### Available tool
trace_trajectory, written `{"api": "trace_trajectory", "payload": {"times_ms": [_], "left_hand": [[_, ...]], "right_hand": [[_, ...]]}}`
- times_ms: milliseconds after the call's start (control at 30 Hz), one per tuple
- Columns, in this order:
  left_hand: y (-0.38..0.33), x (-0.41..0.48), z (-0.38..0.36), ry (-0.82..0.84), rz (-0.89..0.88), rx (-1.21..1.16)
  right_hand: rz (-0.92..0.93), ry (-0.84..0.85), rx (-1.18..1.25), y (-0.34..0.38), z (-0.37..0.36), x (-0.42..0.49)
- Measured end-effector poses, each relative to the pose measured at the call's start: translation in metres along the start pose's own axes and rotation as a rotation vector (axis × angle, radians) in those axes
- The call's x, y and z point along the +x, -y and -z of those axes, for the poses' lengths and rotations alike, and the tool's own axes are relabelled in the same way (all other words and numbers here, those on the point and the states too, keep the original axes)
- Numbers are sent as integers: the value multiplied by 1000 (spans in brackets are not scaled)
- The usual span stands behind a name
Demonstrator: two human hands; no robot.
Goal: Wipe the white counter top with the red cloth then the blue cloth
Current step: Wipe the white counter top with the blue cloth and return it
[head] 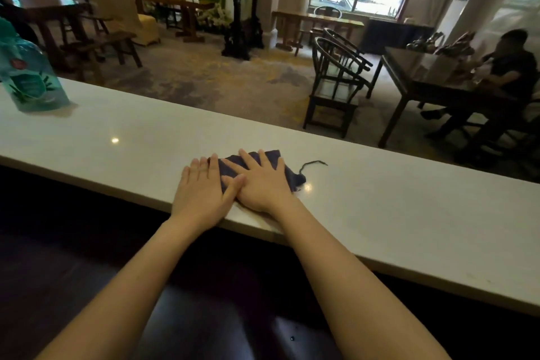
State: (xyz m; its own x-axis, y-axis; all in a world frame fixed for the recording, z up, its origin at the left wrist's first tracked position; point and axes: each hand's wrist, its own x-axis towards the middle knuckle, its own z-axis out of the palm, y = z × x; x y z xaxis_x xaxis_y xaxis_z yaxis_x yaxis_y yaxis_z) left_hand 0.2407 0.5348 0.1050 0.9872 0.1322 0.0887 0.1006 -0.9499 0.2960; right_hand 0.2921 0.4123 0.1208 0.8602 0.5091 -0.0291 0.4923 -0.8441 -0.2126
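Smooth, glossy white tabletop (380,213) reflecting small light spots. On it, a matt dark blue woven cloth (287,174) with a frayed loose thread. At its far left edge, a translucent teal plastic bottle (27,73).

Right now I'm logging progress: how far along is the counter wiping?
Both hands, left and right, press flat on the dark blue cloth on the white counter, so the second wipe is in hand. No red cloth is visible, suggesting that pass is done. The counter toward the bottle may remain.
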Motion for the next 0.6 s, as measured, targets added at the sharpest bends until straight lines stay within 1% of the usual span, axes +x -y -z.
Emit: {"api": "trace_trajectory", "payload": {"times_ms": [100,200,333,500,600], "left_hand": [[-6,-16,-7,-23,-58,17],[-9,-17,-8,14,-45,99],[-8,-14,-7,69,-63,198],[-8,-16,-4,77,-62,220],[-11,-16,-2,91,-53,215]], "right_hand": [[-28,-46,-19,-13,-3,-35],[-104,-98,-13,-38,-3,-76],[-271,-108,-22,-90,8,-128],[-525,-88,-50,-164,27,-181],[-625,-77,-47,-183,32,-189]]}}
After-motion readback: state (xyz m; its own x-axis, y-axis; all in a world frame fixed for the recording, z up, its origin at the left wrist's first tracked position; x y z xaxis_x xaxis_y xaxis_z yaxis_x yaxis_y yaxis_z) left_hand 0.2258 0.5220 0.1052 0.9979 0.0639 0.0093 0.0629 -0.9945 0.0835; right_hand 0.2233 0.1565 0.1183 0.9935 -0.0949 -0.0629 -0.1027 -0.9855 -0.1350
